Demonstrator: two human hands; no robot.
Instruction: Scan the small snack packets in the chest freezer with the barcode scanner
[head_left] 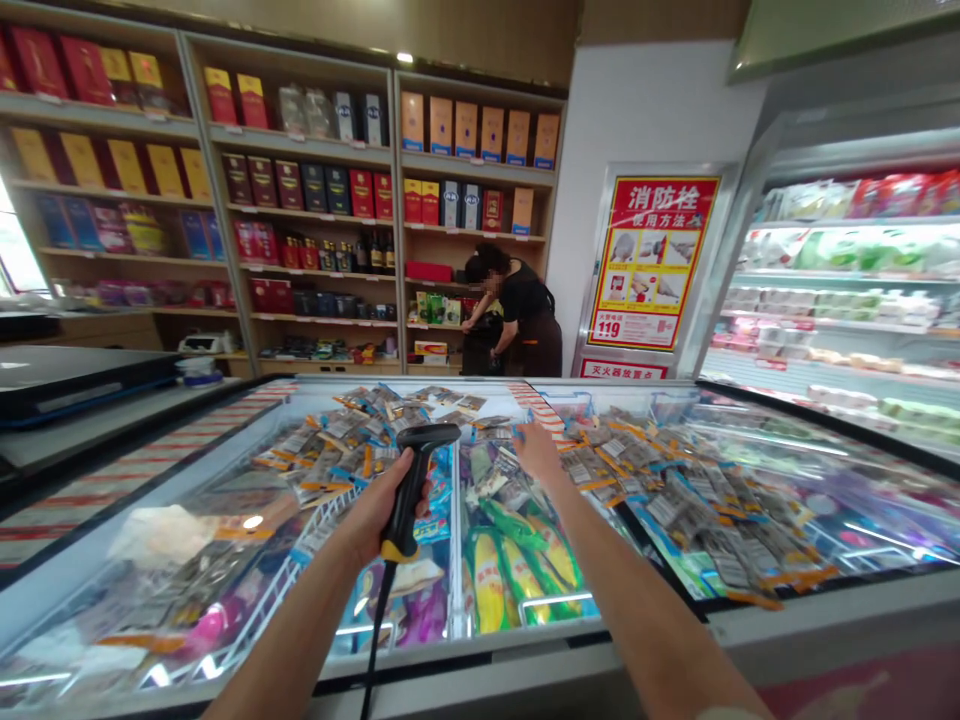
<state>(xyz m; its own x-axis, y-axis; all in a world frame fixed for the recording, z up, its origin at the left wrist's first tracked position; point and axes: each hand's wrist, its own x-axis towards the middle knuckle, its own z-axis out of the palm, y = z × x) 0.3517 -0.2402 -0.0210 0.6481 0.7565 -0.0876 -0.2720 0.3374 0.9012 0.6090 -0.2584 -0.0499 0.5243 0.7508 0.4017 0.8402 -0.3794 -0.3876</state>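
Note:
A black barcode scanner (pixel 409 490) with yellow trim is wrapped in my left hand (pixel 386 510), its head up and its cord hanging down. My right hand (pixel 538 452) stretches farther over the chest freezer, with its fingers closed at the blue edge of a small grey packet (pixel 493 428); the fingertips are partly hidden. Many similar packets with orange and blue edges lie in a left pile (pixel 330 445) and on the glass in a right pile (pixel 675 490). Below my hands, corn-shaped yellow and green packs (pixel 517 565) show inside the freezer.
The freezer's front rim (pixel 547 645) runs across near me. A flat black device (pixel 90 380) sits on the left counter. Behind the freezer, a person in dark clothes (pixel 529 315) bends by shelves of boxes (pixel 322 215). A lit refrigerated case (pixel 855 290) stands at right.

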